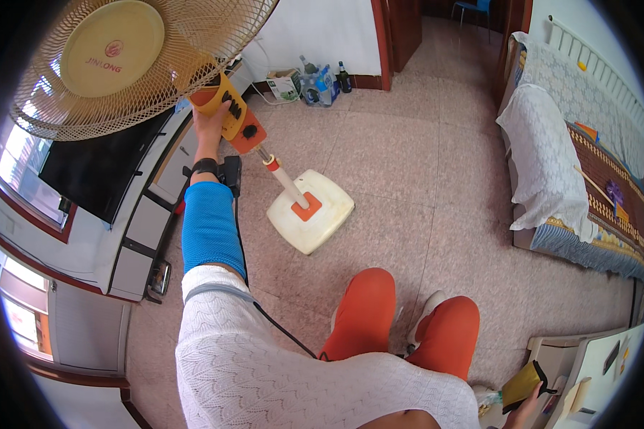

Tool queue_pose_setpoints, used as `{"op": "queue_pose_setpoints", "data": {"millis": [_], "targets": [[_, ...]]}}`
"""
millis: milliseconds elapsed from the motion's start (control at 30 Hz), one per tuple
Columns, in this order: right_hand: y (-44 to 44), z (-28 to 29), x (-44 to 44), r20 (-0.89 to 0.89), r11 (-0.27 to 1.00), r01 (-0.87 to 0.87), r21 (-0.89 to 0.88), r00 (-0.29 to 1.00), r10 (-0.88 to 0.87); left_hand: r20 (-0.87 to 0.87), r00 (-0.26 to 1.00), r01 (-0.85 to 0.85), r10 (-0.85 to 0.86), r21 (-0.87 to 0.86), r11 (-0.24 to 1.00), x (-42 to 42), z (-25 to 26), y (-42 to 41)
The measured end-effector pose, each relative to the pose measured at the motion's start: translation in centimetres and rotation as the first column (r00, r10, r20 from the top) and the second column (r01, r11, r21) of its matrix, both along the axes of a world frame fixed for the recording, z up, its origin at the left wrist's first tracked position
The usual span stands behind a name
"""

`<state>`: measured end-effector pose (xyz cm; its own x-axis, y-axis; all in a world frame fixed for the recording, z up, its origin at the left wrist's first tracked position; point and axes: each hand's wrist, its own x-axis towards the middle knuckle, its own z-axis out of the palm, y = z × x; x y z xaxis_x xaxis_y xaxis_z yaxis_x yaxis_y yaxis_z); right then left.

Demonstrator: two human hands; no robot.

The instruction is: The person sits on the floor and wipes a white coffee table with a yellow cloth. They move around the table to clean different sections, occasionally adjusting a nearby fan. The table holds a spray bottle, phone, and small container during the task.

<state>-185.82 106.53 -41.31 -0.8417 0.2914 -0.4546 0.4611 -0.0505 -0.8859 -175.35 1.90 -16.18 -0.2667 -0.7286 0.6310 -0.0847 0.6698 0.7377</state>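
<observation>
A beige and orange pedestal fan [236, 115] stands tilted in view before me, its wide mesh grille [193, 32] filling the upper left. My left hand [212, 120] is wrapped around the fan's yellow-orange control housing, just below the grille. The thumb rests beside the row of dark buttons [232, 104]. A metal and white pole [287, 182] runs down to a squarish cream base [316, 230] on the floor. At the lower right, my right hand [525, 410] holds an olive-yellow cloth or pouch [521, 385] with black edging, beside the drawer unit.
A flat television [104, 166] stands on a long low cabinet [147, 228] at left. Shrink-wrapped bottles [319, 88], a dark bottle [344, 78] and a carton [284, 86] sit against the wall. A cloth-draped sofa or bed [542, 150] is at right, a white-topped cabinet [604, 370] below it.
</observation>
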Motion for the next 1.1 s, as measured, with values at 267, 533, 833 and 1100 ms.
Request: {"op": "queue_pose_setpoints", "data": {"millis": [267,533,833,1100], "targets": [[-1.1,1.9,0.7,0.057,0.991,0.000,-0.133,0.998,0.008,0.080,0.996,0.045,-0.048,0.037,0.998,1.1,-1.5,2.7],[-0.3,1.8,0.5,0.045,0.994,-0.049,-0.101,0.998,0.053,0.408,0.882,-0.278,0.237,0.044,0.960,3.3,-5.8,4.3],[-0.3,-0.3,-0.6,0.032,0.972,-0.154,-0.177,0.986,0.162,0.714,0.447,0.171,-0.539,0.523,0.835,8.1,-14.5,18.5],[-6.0,3.6,-6.5,-0.052,0.930,-0.279,-0.238,0.960,0.274,0.783,-0.205,0.601,-0.587,0.574,0.556,1.7,-8.2,38.9]]}}
